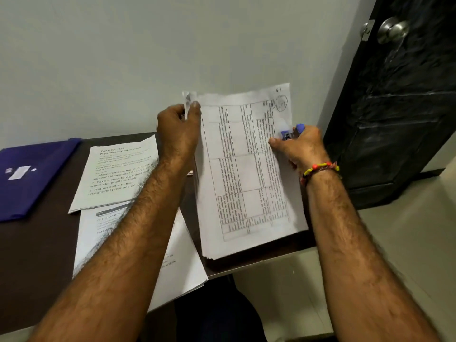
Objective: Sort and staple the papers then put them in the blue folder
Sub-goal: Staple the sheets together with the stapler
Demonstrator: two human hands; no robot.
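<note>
A thick stack of printed sheets with tables (246,169) is held tilted above the right end of the dark table (44,238). My left hand (179,130) pinches the stack's upper left corner, where a page is curled up. My right hand (299,145) holds a small blue stapler (291,133) against the stack's right edge, thumb on the paper. The blue folder (32,174) lies flat at the table's left end. Two other paper sets lie on the table: one headed with a task text (116,176) and one nearer me (177,262), partly under my left forearm.
A pale wall stands right behind the table. A black door with a metal knob (392,29) is at the right. Light floor tiles (394,243) show right of the table's edge. A beaded band is on my right wrist.
</note>
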